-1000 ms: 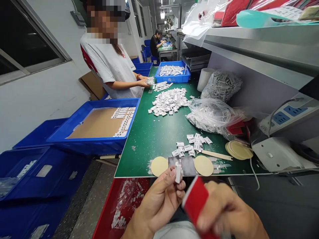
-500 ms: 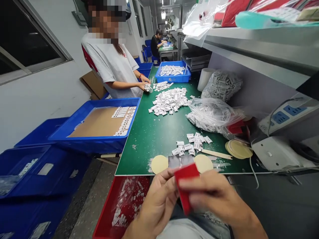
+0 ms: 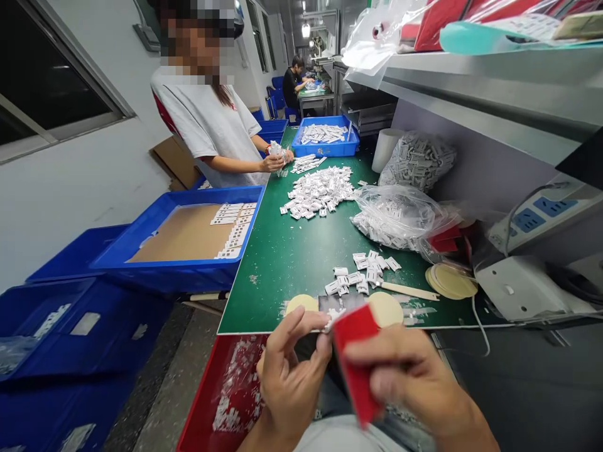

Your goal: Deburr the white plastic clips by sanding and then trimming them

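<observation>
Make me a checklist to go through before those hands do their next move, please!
1. Left hand has the small white plastic part: ok, at its fingertips.
2. Right hand has the red block: ok, between thumb and fingers.
3. Red block touches the part: cannot tell, they only overlap in this view.
4. Part's edges are smooth: cannot tell, too small and partly covered.
5. More loose white parts nearby: ok, on the green tabletop.
6. Tabletop is clean: not ok, whitish smears lie beside the right-hand yellow disc.
</observation>
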Tool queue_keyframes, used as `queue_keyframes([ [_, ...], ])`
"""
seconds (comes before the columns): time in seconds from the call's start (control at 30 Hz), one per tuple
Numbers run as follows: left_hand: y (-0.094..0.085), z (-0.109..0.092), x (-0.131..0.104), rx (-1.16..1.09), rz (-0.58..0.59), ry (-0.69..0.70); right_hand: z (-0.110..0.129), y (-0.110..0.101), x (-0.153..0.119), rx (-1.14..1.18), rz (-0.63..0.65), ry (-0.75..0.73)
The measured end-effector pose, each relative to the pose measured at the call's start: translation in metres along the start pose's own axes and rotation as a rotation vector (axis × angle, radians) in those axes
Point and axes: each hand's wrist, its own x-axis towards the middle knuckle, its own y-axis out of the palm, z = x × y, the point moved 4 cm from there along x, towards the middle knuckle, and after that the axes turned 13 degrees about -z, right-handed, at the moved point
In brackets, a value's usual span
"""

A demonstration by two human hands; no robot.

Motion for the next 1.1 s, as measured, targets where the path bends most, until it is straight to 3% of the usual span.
queue_keyframes([
  [0.13, -0.001, -0.002, 0.002, -0.036, -0.047, -0.015, -0.006, -0.003, 0.008, -0.001, -0.171, -0.013],
  [0.37, -0.005, -0.004, 0.002, -0.039, -0.114, -0.048, -0.003, -0.005, 0.018, -0.117, -0.238, -0.048],
  [0.43, -0.001, -0.002, 0.005, -0.074, -0.054, -0.134, 0.001, -0.005, 0.014, -0.134, -0.185, -0.061],
  [0.5, 0.005, 0.0, 0.009, -0.13, 0.014, -0.229, 0.009, 0.001, 0.007, -0.163, -0.039, -0.117],
  [0.6, 0.009, 0.0, 0.012, -0.168, 0.067, -0.31, 0.025, 0.011, -0.006, -0.223, 0.12, -0.333],
  [0.67, 0.008, -0.001, 0.011, -0.13, 0.091, -0.352, 0.032, 0.014, -0.01, -0.254, 0.14, -0.458],
  [0.8, 0.002, -0.001, 0.009, -0.022, 0.127, -0.443, 0.035, 0.012, -0.011, -0.286, 0.143, -0.525],
  [0.87, 0.0, 0.001, 0.009, -0.029, 0.151, -0.508, 0.033, 0.003, -0.011, -0.266, 0.045, -0.452],
  [0.97, 0.003, 0.004, 0.008, -0.128, 0.25, -0.598, 0.027, -0.014, -0.011, -0.028, -0.125, -0.152],
  [1.03, 0.007, 0.006, 0.006, -0.234, 0.326, -0.661, 0.024, -0.011, -0.01, 0.186, -0.004, 0.04],
  [1.1, 0.01, 0.008, 0.003, -0.328, 0.367, -0.741, 0.025, -0.003, -0.004, 0.238, 0.162, 0.128],
])
